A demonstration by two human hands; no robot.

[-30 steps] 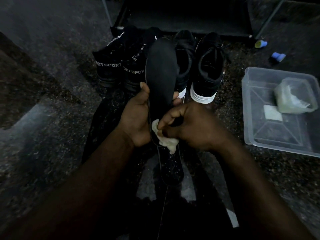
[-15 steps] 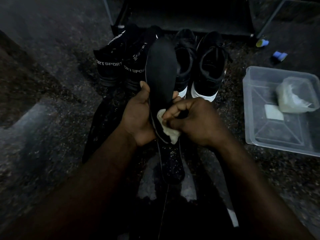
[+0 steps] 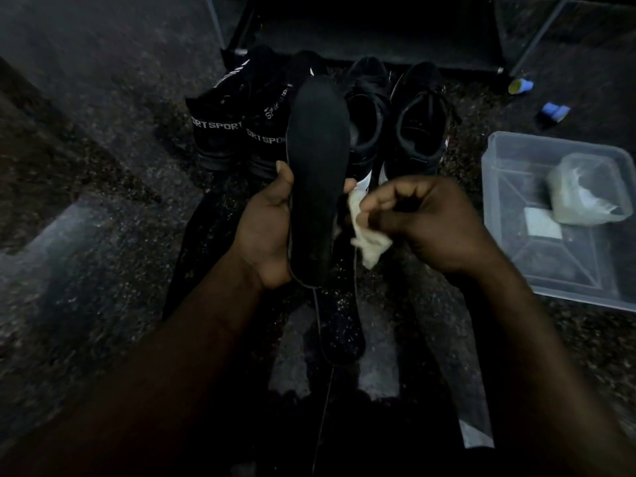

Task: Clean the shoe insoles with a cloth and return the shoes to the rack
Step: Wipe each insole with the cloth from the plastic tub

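Black flat insole runs near-to-far, gripped by the left hand, right hand pinching a crumpled white cloth just right of it, so wiping's basically a short reach left.

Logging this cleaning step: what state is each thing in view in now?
insole: upright, gripped by the left hand.
cloth: crumpled, pinched by the right hand beside the insole.
four shoes: standing on the floor, off the rack.
plastic tub: uncovered, a smaller container inside.
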